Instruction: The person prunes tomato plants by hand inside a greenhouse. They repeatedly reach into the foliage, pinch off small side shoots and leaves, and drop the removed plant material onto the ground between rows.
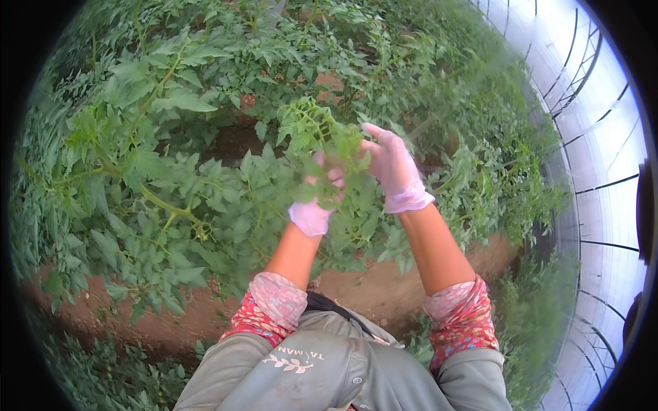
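Note:
A leafy tomato shoot (308,123) stands up in front of me, its curled top between and above my two gloved hands. My left hand (314,208), in a thin translucent glove, is at the shoot's lower part. Leaves cover much of it, and its fingers look curled, but whether they grip the stem is hidden. My right hand (393,164), gloved alike, is raised at the right of the shoot. Its fingers are apart, and the fingertips are close to the upper leaves; contact there is blurred.
Dense tomato plants (231,190) surround the hands, with a thick bent stem (164,205) at left. Bare soil (360,287) runs between the rows. More plants (118,370) grow at lower left. At right curves a greenhouse wall (606,216) of plastic film over dark ribs.

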`<control>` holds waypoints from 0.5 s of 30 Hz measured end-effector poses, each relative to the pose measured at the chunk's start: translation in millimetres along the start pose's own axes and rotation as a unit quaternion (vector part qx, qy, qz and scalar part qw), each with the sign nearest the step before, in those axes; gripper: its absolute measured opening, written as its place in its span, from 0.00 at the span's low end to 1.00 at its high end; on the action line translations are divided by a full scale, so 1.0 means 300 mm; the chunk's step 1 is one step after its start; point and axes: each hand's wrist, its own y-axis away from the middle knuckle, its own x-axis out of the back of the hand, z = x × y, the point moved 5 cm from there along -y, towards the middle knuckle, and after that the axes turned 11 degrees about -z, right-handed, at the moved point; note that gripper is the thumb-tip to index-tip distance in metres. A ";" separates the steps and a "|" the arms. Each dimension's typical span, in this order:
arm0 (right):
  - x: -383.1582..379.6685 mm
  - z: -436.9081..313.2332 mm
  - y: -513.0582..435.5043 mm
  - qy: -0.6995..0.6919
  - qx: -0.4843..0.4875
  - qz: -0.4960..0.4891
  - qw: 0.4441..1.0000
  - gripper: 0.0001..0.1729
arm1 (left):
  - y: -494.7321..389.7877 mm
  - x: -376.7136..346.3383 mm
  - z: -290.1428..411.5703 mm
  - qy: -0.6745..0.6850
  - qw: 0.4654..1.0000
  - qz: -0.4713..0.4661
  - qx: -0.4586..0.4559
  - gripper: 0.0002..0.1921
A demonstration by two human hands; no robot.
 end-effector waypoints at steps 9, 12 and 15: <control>-0.132 -0.103 0.023 0.199 0.042 -0.192 0.960 0.36 | 0.052 -0.023 -0.003 -0.121 0.988 0.003 0.100 0.22; -0.188 -0.119 0.028 0.214 0.033 -0.249 0.944 0.29 | 0.022 -0.049 0.034 -0.266 0.956 -0.122 -0.013 0.24; -0.225 -0.150 0.082 0.197 0.141 -0.280 0.929 0.23 | 0.027 -0.009 -0.003 -0.377 0.925 -0.035 -0.015 0.37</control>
